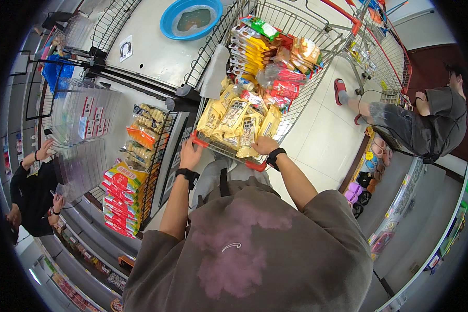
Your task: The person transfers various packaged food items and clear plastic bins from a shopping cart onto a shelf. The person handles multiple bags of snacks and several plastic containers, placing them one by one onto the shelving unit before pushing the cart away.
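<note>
A metal shopping cart point(314, 95) with red plastic corners stands before me, loaded with packaged goods. Several beige snack packets point(234, 113) are heaped at its near end. My right hand point(266, 146) has its fingers curled at the edge of a beige packet point(249, 130) by the near rim. My left hand point(190, 154) is at the cart's left red corner point(200, 139), fingers pointing forward; whether it grips the corner is unclear. Yellow-and-brown packets point(249, 54) stand in a row farther in, beside red packages point(284, 89).
A blue basin point(165, 23) of cloudy water stands on a white shelf point(156, 54). Left are stacked red-and-yellow bags point(123, 199) and clear plastic dividers point(78, 167), with a person point(35, 191) beyond. Another person point(425, 124) sits at right near a second cart point(390, 50) and slippers point(368, 175).
</note>
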A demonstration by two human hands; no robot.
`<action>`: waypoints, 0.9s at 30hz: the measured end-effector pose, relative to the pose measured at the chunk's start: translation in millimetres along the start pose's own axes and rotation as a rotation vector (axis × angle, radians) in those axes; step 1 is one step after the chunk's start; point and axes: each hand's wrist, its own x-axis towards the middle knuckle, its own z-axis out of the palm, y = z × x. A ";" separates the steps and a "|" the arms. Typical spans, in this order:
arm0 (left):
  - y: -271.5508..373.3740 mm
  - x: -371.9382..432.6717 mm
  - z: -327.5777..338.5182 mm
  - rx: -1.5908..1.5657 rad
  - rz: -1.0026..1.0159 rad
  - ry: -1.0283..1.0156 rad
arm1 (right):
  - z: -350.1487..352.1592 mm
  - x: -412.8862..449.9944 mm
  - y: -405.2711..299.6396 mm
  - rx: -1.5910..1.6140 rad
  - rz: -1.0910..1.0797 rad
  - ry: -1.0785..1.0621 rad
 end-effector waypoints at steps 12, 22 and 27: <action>14.3 6.0 12.8 0.547 -0.038 -0.260 | -11.9 -38.3 -8.7 -0.513 0.194 0.251; 0.7 -5.1 17.9 0.528 0.008 -0.138 | -17.7 -52.9 3.9 -0.774 0.235 0.155; -9.8 -8.8 27.2 0.497 0.052 -0.113 | -6.5 -51.3 4.0 -0.853 0.295 0.199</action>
